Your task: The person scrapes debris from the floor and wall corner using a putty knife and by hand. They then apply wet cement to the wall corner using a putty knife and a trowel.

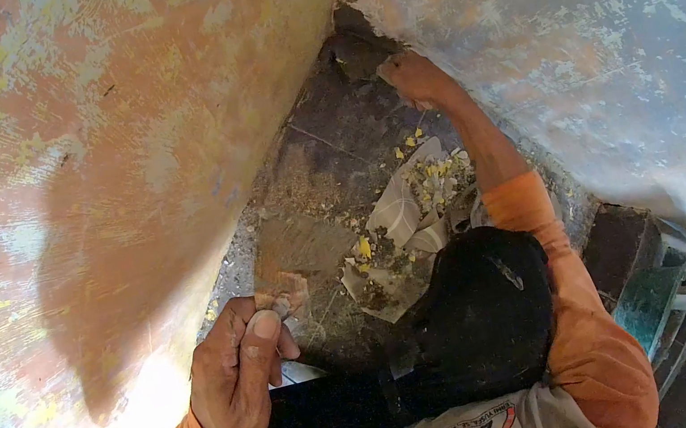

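My left hand [237, 368] is closed in a pinch, thumb on top, on the near edge of a flat rectangular plate [299, 248]. The plate looks thin and is smeared with grey-brown material, held low over the floor beside the left wall. Far ahead, my right hand [416, 79] is stretched into the corner, its fingers curled close to the foot of the right wall. A dark grey, damp-looking patch [355, 56] lies just past those fingers, where both walls meet the floor. What the right hand grips is hidden, and I cannot make it out.
Scraped wall surfaces, orange-yellow [162, 108] and pale blue [571, 58], rise on both sides. Torn pale sheeting [396, 205] with yellow flakes and crumbs lies on the dark floor [328, 126], near my dark-clothed knee [495, 306]. A green-and-white object [652, 298] stands lower right.
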Demonstrator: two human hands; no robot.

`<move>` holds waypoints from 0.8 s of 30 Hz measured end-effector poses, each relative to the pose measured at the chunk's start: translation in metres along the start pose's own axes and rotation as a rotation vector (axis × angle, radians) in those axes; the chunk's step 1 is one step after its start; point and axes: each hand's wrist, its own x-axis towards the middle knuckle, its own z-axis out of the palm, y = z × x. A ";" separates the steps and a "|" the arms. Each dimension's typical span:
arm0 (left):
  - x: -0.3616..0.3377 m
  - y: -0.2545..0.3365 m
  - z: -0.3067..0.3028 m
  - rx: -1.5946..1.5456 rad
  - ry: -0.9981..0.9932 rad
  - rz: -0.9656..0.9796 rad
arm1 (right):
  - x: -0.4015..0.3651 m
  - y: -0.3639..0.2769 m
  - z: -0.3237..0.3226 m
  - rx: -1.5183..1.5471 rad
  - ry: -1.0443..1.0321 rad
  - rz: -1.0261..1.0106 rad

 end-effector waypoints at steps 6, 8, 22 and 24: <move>-0.001 0.002 -0.004 0.017 0.022 0.013 | 0.010 -0.003 0.011 -0.003 -0.081 -0.017; -0.001 0.001 -0.007 0.012 0.016 -0.001 | -0.003 -0.019 0.013 -0.004 -0.093 0.029; -0.008 -0.001 -0.001 -0.012 0.125 0.102 | -0.047 -0.056 0.085 -0.422 -0.143 -0.178; -0.011 -0.002 0.001 -0.032 0.131 0.082 | -0.064 -0.077 0.079 -0.293 -0.212 0.072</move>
